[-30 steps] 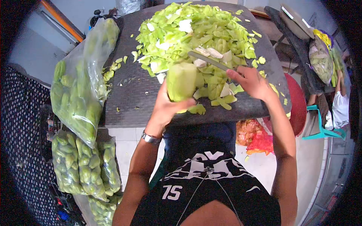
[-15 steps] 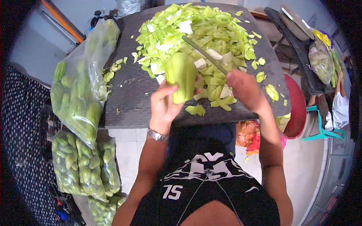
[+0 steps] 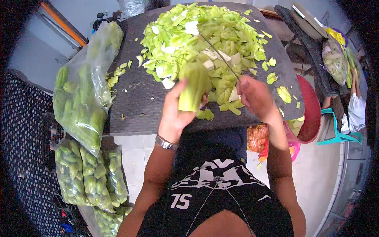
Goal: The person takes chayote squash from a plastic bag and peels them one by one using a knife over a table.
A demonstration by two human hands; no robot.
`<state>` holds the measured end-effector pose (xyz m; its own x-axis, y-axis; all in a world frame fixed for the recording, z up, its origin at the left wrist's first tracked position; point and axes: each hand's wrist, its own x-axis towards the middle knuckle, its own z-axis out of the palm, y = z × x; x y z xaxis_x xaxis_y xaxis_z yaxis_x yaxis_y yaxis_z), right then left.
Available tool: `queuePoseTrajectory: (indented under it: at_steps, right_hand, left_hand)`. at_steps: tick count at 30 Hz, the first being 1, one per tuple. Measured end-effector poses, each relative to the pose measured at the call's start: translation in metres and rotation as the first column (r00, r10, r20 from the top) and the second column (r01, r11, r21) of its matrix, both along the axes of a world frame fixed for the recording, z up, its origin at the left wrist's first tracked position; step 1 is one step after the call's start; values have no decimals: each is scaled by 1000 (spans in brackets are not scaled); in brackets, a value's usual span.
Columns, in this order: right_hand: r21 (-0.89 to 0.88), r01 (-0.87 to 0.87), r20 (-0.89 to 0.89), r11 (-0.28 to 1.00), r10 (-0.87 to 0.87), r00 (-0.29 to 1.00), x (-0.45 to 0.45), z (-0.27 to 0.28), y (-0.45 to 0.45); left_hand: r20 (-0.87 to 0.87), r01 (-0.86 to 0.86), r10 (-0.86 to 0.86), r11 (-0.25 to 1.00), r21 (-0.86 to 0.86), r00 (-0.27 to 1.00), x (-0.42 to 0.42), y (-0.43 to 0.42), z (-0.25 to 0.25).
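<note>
A pale green chayote (image 3: 194,87), blurred at its top, is gripped upright in my left hand (image 3: 173,110) over the table's near edge. My right hand (image 3: 256,96) is closed around the handle of a long thin knife (image 3: 219,54), whose blade points up and left above the peelings. Between the two hands there is a gap, and the blade does not touch the chayote. Behind them a big heap of green peelings (image 3: 221,33) with some white pieces covers much of the dark table (image 3: 136,94).
A clear bag of green vegetables (image 3: 81,94) lies at the table's left edge, with more filled bags (image 3: 92,173) below. On the right are a red round tub (image 3: 310,110), a teal stool (image 3: 339,134) and another person's arm (image 3: 355,83). An orange net bag (image 3: 257,142) sits beneath the table.
The chayote has gone from tilted to upright in my left hand. My right hand has moved lower and the knife blade has swung to a steeper angle.
</note>
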<state>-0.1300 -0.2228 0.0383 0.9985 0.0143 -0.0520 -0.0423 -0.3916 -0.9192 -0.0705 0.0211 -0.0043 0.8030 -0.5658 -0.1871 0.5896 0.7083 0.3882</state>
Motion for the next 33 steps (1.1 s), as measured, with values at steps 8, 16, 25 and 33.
queuePoseTrajectory:
  at_steps: [8,16,25,33]
  right_hand:
    - [-442,33,246,896,86,965,-11,18,20]
    - [-688,51,382,724,301,874,-6,25,25]
    - [-648,-129,91,751,244,965,30,6,-16]
    - [-614,-200,138,763,353,925,23,19,4]
  left_hand:
    - [467,-158,-54,901,404,883,-6,-11,15]
    - [388,-152,-40,879,453,921,-23,-21,18]
    - [423,-101,-137,864,493,896,-20,-8,8]
    - [575,-235,-288,706,668,766,-19,1,-15]
